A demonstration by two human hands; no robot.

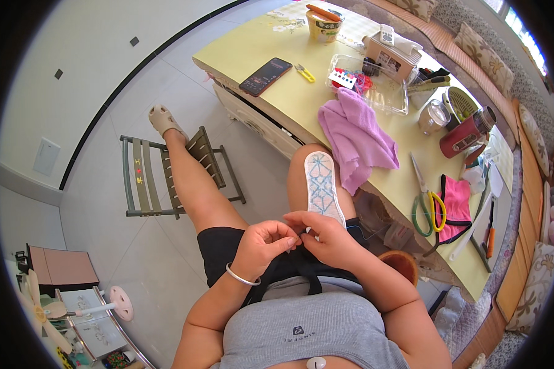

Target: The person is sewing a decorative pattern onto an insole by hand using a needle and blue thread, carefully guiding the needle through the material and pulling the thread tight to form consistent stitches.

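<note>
A white insole (321, 181) with a blue stitched lattice pattern lies lengthwise on my right thigh, its lower end close to my right hand. Over my lap, my left hand (269, 246) and my right hand (326, 238) meet with their fingertips pinched together. Whatever lies between the fingers is too small to make out. To the right of my right hand, a thin blue thread (364, 236) runs across my shorts. A purple towel (357, 138) hangs over the table edge just beyond the insole.
On the yellow-covered table (277, 117) are a phone (265, 77), yellow thread snips (305, 73), a clear plastic box (388, 92) with red thread, large scissors (426, 197), pink cloth (455, 203) and a thermos (468, 131). My left leg rests over a folding stool (151, 178).
</note>
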